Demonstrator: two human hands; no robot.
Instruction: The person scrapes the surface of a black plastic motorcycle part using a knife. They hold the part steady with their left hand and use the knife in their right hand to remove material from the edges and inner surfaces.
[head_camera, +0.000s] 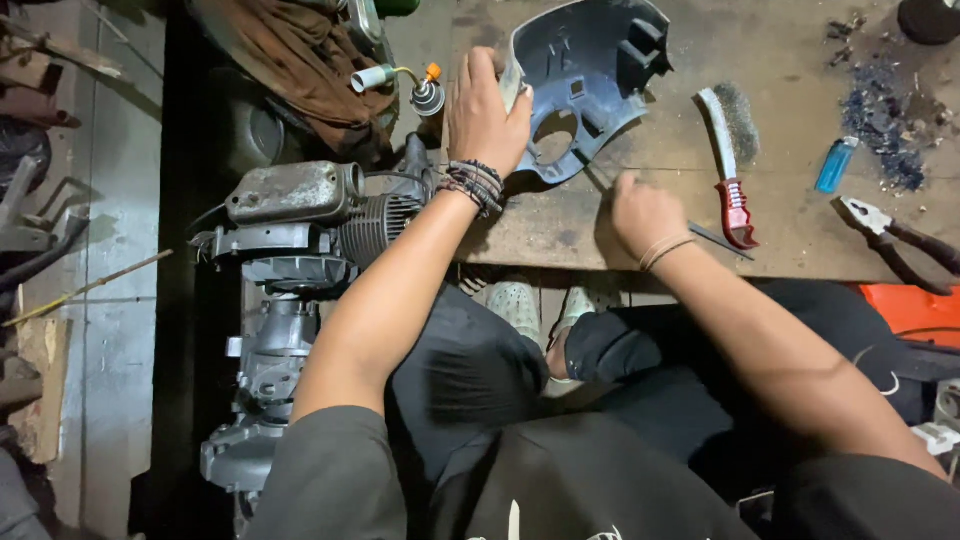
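Up top, left hand (485, 110) gripping cowling (585, 80) edge

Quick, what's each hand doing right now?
Left hand: closed on the edge of the dark plastic cover.
Right hand: fist on the wooden board; contents hidden.

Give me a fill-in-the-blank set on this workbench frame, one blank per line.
1. The left hand grips the dark blue-grey plastic cover panel by its ____ edge.
2. The wire brush has a ____ handle.
3. The translucent blue lighter lies to the ____ of that brush.
4. The right hand rests on the worn wooden ____.

Missing words: left; red; right; table
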